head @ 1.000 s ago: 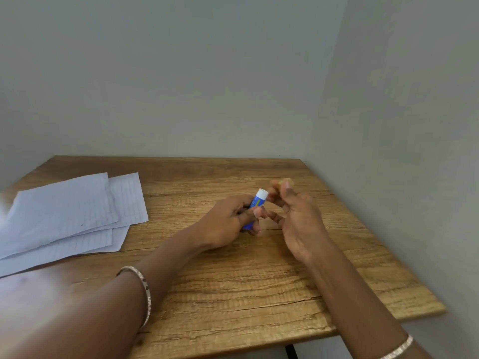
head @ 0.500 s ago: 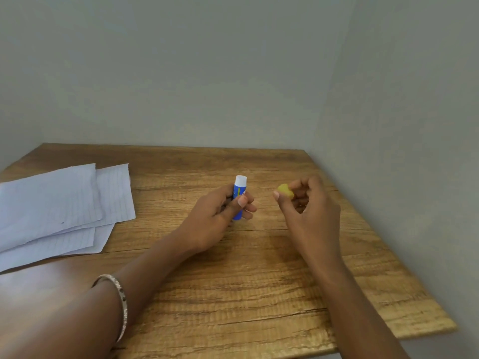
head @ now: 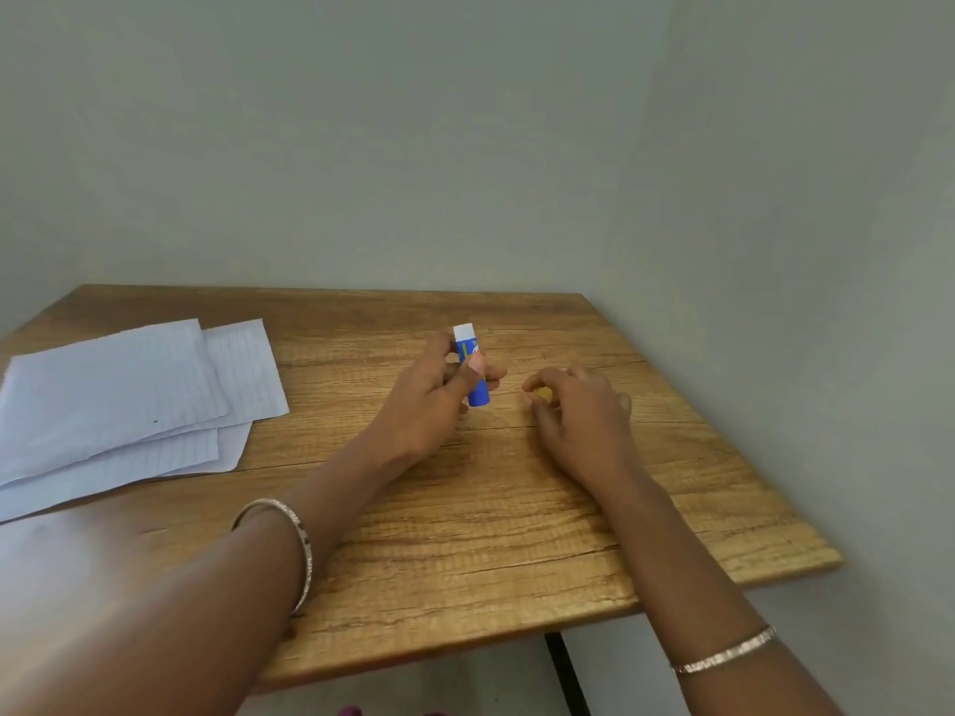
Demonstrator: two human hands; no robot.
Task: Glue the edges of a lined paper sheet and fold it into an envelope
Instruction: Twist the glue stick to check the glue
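Table: a wooden table (head: 517,560) bears both forearms near its front edge.
Right hand: the right hand (head: 581,413) is low over the wood, and its fingertips curl round a small yellow cap (head: 542,394).
Left hand: the left hand (head: 426,403) grips the glue stick (head: 473,374) between thumb and fingers.
Glue stick: it stands almost upright with the white end up, and I judge it is uncapped.
Lined paper sheets: the lined paper sheets (head: 119,395) lie in a loose pile at the far left, well apart from both hands, with no fold visible.
Risk: the cap may roll off the table if set down carelessly. The overlapping sheets may shift or stick together if glue goes on before one sheet is separated.
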